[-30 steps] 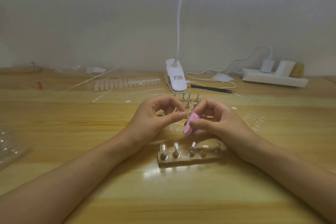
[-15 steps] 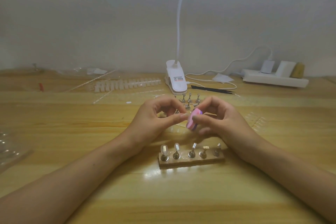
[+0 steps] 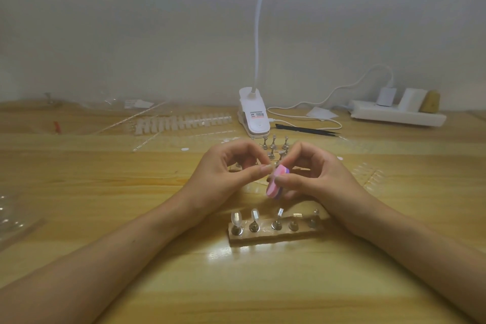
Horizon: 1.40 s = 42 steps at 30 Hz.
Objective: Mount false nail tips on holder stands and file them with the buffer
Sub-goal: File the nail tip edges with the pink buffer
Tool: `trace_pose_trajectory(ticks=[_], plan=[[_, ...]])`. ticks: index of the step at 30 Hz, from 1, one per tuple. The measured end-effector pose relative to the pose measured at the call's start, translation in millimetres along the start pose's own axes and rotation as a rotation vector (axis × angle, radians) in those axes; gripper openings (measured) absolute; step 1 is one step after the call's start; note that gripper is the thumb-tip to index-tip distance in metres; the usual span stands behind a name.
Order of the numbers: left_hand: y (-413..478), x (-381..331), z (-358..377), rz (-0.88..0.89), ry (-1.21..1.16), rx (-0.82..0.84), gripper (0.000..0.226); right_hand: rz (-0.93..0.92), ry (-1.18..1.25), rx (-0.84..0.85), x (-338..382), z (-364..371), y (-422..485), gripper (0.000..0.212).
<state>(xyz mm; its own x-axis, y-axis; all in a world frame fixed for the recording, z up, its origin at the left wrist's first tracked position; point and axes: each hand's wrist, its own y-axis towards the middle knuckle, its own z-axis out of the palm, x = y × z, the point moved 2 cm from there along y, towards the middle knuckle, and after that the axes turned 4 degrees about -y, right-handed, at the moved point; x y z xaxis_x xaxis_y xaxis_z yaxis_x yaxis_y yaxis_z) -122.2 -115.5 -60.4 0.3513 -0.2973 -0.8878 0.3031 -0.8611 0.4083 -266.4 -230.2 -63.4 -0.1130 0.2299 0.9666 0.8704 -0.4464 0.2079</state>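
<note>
Now the filing step is in hand. The right hand (image 3: 320,179) grips the pink buffer (image 3: 276,183) between thumb and fingers, raised above the table (image 3: 105,205), just behind the wooden holder block (image 3: 276,237). The left hand (image 3: 226,173) has its fingers curled, with thumb and forefinger pressed together at the upper edge of the buffer. What they pinch is too small to see, so I cannot tell if a tip is there. On the block stand five metal stands (image 3: 276,224). The two at the left carry clear nail tips (image 3: 236,218); the others I cannot read well. To do this step well, I think the piece must be held firmly and close to the buffer. The strokes should be short, light and in one direction, because such thin plastic will probably bend or jump away easily. Resting the forearms on the table would give steadiness.
</note>
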Motion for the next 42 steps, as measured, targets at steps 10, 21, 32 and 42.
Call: trace_pose_trajectory(ticks=[10,21,32,42], plan=[[-0.8,-0.8,1.5,0.007,-0.001,0.008,0.015,0.035,0.08,-0.113,-0.6,-3.8,1.0,0.031],[-0.5,-0.4,0.6,0.027,0.009,-0.015,0.013,0.067,0.065,-0.002,-0.7,-1.4,2.3,0.025],[-0.6,-0.6,-0.2,0.041,0.036,-0.047,0.007,0.107,0.092,-0.079,0.1,-4.3,3.8,0.041],[-0.8,-1.6,0.0,0.033,0.035,-0.019,0.005,0.098,0.033,0.004,0.5,0.0,3.1,0.035]])
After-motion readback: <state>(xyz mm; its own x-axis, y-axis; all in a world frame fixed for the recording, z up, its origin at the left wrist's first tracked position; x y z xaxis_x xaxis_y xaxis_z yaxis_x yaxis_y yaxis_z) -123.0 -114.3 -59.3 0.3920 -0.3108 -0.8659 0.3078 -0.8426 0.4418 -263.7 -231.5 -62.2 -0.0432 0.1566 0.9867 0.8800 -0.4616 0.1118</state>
